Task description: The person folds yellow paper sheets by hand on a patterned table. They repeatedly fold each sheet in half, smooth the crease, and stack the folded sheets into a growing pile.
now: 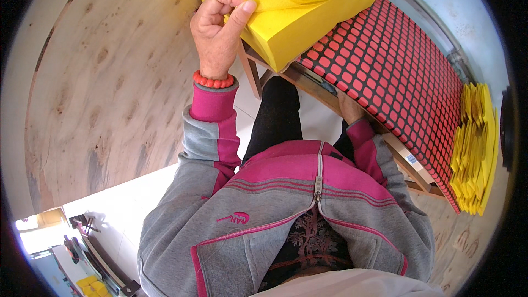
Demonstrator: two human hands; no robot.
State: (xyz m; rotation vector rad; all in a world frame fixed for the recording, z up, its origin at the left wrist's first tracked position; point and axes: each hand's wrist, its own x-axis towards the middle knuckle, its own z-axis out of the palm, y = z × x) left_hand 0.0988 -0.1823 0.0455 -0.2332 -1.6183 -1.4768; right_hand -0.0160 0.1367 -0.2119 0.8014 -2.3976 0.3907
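Observation:
A bright yellow fabric bag (324, 14), boxy with folded sides, stands at the top of the view at the table's far end. My left hand (217, 27) pinches its near upper edge between thumb and fingers. My right hand (349, 109) reaches under the edge of the table (385, 49), which wears a black cover with red rounded squares. The fingers of that hand are hidden below the tabletop, so what they touch cannot be seen.
A stack of folded yellow pieces (474, 148) lies at the table's right end against the wall. A pale box (410, 159) sits on a shelf beneath the tabletop. To the left spreads a large plywood board (104, 93). More yellow pieces (92, 286) lie at the lower left.

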